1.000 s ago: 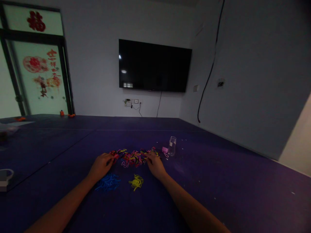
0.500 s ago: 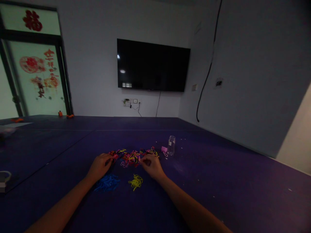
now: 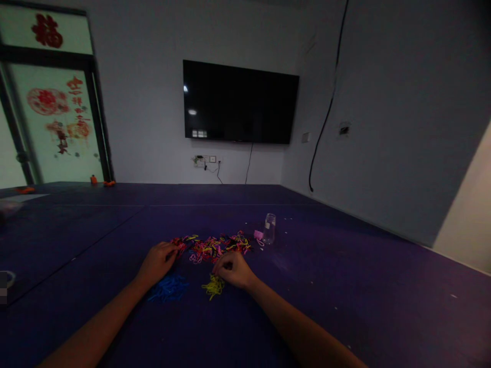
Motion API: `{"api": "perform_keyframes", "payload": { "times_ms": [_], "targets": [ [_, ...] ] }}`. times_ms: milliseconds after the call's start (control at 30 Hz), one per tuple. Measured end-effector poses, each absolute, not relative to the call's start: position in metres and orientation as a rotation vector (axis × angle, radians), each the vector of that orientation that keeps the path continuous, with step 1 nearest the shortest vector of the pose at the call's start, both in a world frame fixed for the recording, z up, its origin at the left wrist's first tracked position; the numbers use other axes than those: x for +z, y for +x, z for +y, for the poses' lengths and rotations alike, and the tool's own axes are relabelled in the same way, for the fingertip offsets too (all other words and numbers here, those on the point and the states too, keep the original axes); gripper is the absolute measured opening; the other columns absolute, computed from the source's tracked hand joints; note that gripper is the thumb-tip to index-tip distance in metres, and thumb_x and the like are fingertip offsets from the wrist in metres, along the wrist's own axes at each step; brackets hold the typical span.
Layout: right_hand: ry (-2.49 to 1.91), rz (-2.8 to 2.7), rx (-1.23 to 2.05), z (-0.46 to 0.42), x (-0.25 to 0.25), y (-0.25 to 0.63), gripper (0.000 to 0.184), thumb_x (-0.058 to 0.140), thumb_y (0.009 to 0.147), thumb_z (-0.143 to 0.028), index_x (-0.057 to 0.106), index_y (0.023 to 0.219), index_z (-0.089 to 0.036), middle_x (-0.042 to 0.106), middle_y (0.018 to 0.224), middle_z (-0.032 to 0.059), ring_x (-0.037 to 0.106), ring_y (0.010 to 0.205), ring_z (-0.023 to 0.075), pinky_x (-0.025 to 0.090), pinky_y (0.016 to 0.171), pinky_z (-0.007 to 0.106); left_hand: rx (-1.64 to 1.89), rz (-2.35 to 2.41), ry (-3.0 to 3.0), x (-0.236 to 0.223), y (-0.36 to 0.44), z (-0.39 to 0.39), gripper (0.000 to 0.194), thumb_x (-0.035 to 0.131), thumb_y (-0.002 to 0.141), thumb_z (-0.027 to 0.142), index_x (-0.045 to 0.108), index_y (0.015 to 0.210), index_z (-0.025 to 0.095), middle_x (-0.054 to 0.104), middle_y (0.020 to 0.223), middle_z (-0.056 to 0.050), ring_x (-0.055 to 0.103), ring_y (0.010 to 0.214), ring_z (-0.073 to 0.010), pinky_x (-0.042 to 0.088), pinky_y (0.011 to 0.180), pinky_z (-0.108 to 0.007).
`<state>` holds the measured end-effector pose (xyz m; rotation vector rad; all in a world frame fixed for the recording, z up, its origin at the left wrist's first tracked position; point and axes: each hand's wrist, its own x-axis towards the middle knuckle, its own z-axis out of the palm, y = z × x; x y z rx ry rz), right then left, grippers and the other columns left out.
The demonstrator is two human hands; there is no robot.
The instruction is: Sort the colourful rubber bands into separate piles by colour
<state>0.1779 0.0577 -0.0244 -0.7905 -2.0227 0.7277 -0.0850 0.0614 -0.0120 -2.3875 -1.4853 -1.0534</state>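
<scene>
A mixed heap of small rubber bands [image 3: 207, 247], red, pink, yellow and black, stretches across the purple surface. At its left end rests my left hand [image 3: 157, 263], fingertips pinched together at the red bands; whether one is between them is hidden. My right hand [image 3: 237, 270] is in front of the heap, thumb and forefinger closed in a pinch at the upper edge of a small pile of yellow rubber bands [image 3: 213, 288]. What that pinch holds is too small to make out. Below my left hand lies a pile of blue rubber bands [image 3: 169, 289].
To the right of the heap stands a clear bottle [image 3: 270, 230], with a pink cap [image 3: 258, 235] beside it. The purple mat [image 3: 345, 286] has pale scraps on it. A television [image 3: 241, 102] hangs on the far wall. Orange objects [image 3: 109, 183] lie near the door.
My right hand has moved from the right part of the mixed heap left and toward me, to the yellow pile. My left hand has stayed at the heap's left end. The view has shifted slightly.
</scene>
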Motion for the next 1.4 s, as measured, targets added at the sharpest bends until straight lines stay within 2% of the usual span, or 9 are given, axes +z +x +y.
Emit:
{"api": "perform_keyframes", "payload": {
  "times_ms": [167, 333, 433, 700, 833, 1033, 1400],
  "targets": [
    [-0.978, -1.892, 0.533, 0.062, -0.025, 0.179, 0.019, 0.051, 0.071, -0.015, 0.067, 0.062, -0.018, 0.067, 0.064, 0.0002, 0.061, 0.061, 0.0133, 0.045, 0.056, 0.020, -1.044, -1.473, -2.395, -0.012, -0.085, 0.062, 0.028, 0.041, 0.082, 0.026, 0.069, 0.084, 0.019, 0.069, 0.082, -0.008, 0.063, 0.079, -0.0218, 0.048, 0.073, -0.034],
    [-1.134, -1.798, 0.182, 0.067, -0.019, 0.190, 0.024, 0.047, 0.077, -0.014, 0.070, 0.083, -0.020, 0.069, 0.096, 0.0061, 0.062, 0.091, 0.0181, 0.047, 0.083, 0.029, -1.050, -1.483, -2.377, -0.013, -0.085, 0.063, 0.029, 0.041, 0.083, 0.026, 0.068, 0.086, 0.019, 0.069, 0.086, -0.008, 0.062, 0.080, -0.0215, 0.048, 0.074, -0.034],
    [-1.232, -1.770, 0.072, 0.072, -0.018, 0.199, 0.029, 0.046, 0.078, -0.013, 0.069, 0.094, -0.019, 0.066, 0.106, 0.0082, 0.059, 0.101, 0.0198, 0.044, 0.090, 0.032, -1.038, -1.482, -2.383, -0.013, -0.085, 0.063, 0.030, 0.040, 0.083, 0.026, 0.068, 0.088, 0.017, 0.069, 0.086, -0.009, 0.062, 0.080, -0.0223, 0.048, 0.074, -0.035],
    [-1.467, -1.754, 0.017, 0.084, -0.026, 0.212, 0.029, 0.045, 0.080, -0.012, 0.073, 0.086, -0.019, 0.070, 0.095, 0.0079, 0.061, 0.094, 0.0204, 0.045, 0.085, 0.029, -1.014, -1.507, -2.396, -0.014, -0.085, 0.063, 0.027, 0.042, 0.082, 0.024, 0.068, 0.086, 0.018, 0.069, 0.086, -0.007, 0.061, 0.081, -0.0212, 0.047, 0.074, -0.033],
    [-1.441, -1.898, 0.042, 0.085, -0.024, 0.209, 0.030, 0.047, 0.078, -0.009, 0.074, 0.086, -0.020, 0.070, 0.102, 0.0059, 0.059, 0.100, 0.0186, 0.042, 0.090, 0.027, -0.994, -1.531, -2.403, -0.015, -0.085, 0.064, 0.028, 0.041, 0.083, 0.024, 0.068, 0.086, 0.017, 0.068, 0.084, -0.008, 0.061, 0.080, -0.0210, 0.046, 0.074, -0.033],
    [-1.386, -2.109, 0.055, 0.085, -0.023, 0.205, 0.032, 0.047, 0.077, -0.010, 0.074, 0.089, -0.021, 0.064, 0.117, 0.0045, 0.052, 0.113, 0.0194, 0.037, 0.097, 0.029, -0.985, -1.513, -2.396, -0.016, -0.087, 0.066, 0.026, 0.043, 0.083, 0.023, 0.068, 0.087, 0.018, 0.068, 0.086, -0.008, 0.061, 0.082, -0.0210, 0.046, 0.075, -0.033],
    [-1.419, -2.204, 0.037, 0.086, -0.026, 0.204, 0.032, 0.045, 0.081, -0.015, 0.070, 0.100, -0.022, 0.064, 0.117, 0.0045, 0.051, 0.114, 0.0193, 0.035, 0.097, 0.032, -0.976, -1.545, -2.409, -0.015, -0.086, 0.064, 0.025, 0.043, 0.082, 0.023, 0.067, 0.085, 0.018, 0.068, 0.085, -0.007, 0.061, 0.082, -0.0206, 0.047, 0.075, -0.033]
  ]
}}
